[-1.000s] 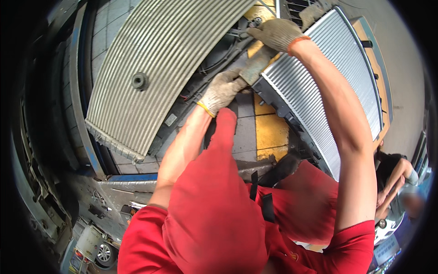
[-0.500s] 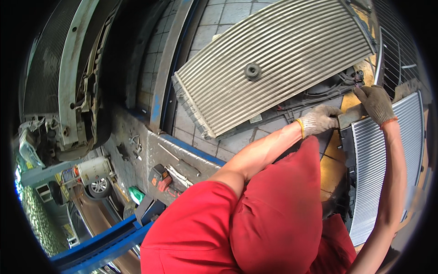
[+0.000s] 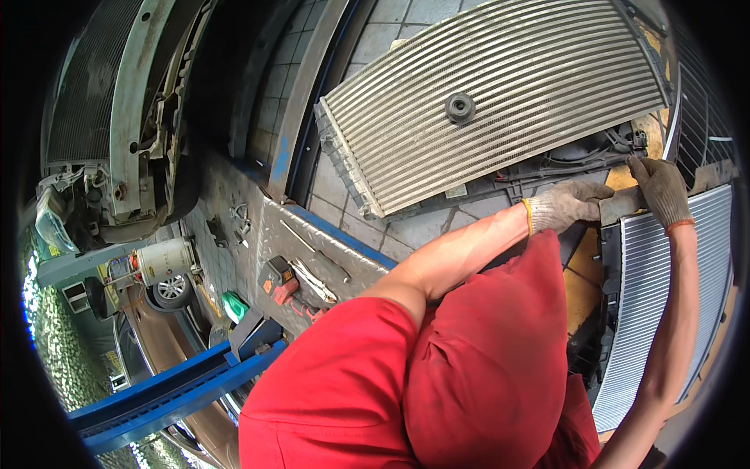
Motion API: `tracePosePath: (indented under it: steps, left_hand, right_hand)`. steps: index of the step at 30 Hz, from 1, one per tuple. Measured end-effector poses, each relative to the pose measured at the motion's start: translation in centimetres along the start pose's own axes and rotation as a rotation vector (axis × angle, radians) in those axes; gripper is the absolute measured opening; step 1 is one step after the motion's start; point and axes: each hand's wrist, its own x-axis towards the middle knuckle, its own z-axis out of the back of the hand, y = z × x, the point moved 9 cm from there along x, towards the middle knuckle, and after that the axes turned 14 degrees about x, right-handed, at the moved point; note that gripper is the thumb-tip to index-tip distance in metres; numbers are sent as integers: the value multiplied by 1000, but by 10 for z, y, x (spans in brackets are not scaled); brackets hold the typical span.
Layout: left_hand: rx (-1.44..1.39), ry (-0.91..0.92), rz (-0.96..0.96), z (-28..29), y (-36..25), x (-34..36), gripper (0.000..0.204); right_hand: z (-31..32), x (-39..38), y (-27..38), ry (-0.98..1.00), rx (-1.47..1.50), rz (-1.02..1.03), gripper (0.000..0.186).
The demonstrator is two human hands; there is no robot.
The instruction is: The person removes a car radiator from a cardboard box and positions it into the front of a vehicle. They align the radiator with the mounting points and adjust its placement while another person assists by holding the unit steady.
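Note:
My left hand (image 3: 572, 205), in a grey knit glove, grips a short, flat, dull metal bracket (image 3: 621, 205) at the top end of a silver radiator (image 3: 641, 297) on the right. My gloved right hand (image 3: 656, 187) is closed on the same bracket from above. Just beyond my hands lies a larger, weathered finned radiator (image 3: 531, 78) with a black rubber grommet (image 3: 459, 108) resting on it and black plastic parts with hoses (image 3: 586, 152) under its near edge. Part of the bracket is hidden by my gloves.
A steel ledge (image 3: 320, 252) at lower left holds a cordless power tool (image 3: 283, 285), a screwdriver and pliers. A car's stripped front end (image 3: 125, 156) stands at far left, above a blue lift beam (image 3: 164, 402). A steel rail (image 3: 301, 102) runs beside the radiators.
The view has swung left, bringing the car front and tools in; the co-worker seen earlier at right is out of view. Both my hands remain at the bracket.

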Motion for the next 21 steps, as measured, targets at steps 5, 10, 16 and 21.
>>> tracePosePath:
  steps: [5,10,16,21]
  left_hand:
    - [318,-85,81,0,1,0,82]
    - [227,-72,92,0,-7,-5,82]
    - [343,-78,16,0,-15,-10,84]
    - [322,-69,146,-5,-14,-8,77]
  right_hand:
    - [-2,1,-4,0,-11,14,62]
    - [-4,2,-13,13,-31,-16,65]
    - [-7,6,-20,11,-27,-8,66]
    - [-10,6,-27,20,-12,-36,67]
